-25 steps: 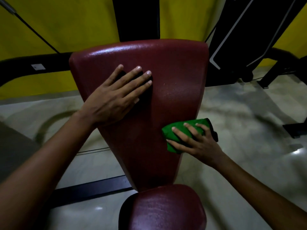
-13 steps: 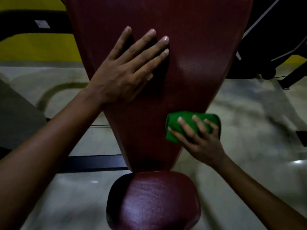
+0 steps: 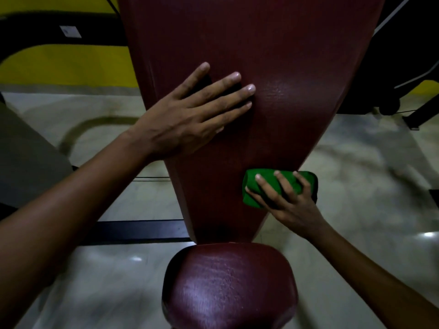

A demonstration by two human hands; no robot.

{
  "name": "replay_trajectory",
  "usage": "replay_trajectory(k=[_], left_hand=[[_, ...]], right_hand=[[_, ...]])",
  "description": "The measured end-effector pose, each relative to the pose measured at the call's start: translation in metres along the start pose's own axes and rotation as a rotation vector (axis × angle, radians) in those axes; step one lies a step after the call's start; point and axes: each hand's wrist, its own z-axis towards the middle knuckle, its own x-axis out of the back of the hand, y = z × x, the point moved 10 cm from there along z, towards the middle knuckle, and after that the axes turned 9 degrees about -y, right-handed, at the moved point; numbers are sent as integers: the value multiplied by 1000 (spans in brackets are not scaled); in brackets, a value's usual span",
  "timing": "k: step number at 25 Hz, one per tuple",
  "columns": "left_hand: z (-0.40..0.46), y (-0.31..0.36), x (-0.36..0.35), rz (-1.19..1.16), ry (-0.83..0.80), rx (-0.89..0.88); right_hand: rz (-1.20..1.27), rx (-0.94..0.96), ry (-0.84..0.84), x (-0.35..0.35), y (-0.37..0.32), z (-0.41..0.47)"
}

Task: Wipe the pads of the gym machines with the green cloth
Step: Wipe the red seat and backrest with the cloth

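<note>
Where frame cuts back pad [image 3: 280, 67], right hand [image 3: 288, 200] half-hides green cloth [image 3: 255, 186]

Count: two pads, one cloth, two hands

Two dark red pads are seen: one tapered back pad [image 3: 273, 67] and one rounded seat pad [image 3: 228, 286]. One green cloth [image 3: 268, 184] is counted. Two hands are shown, one left hand [image 3: 190, 119] and one right hand [image 3: 289, 205]. One white label [image 3: 70, 32] is seen on one black bar [image 3: 35, 32].
</note>
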Motion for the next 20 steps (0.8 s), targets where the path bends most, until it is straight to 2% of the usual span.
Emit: replay_trajectory(k=[2,4,7,9,11,13,14,15,17,20], left_hand=[[-6,-1,0,5,-13,-11],[-13,-5,-1,9,-20,4],[-16,-19,3,23,-14,53],[-17,-28,6,2,-21,89],[-23,-42,11,17,-6,164],[-29,-44,9,7,-19,175],[-30,-42,7,7,-26,164],[-31,-39,6,14,-32,150],[-33,-34,4,27,-37,119],[-36,-34,1,14,-4,167]], right_hand=[[18,84,-46,2,-6,-1],[75,66,7,29,7,15],[103,-267,272,79,65,62],[103,-369,300,82,79,78],[63,-178,196,58,37,72],[12,176,-22,16,-35,30],[-14,283,-94,3,-54,14],[-12,309,-110,0,-58,12],[29,219,-31,17,-39,36],[79,-91,168,53,5,69]])
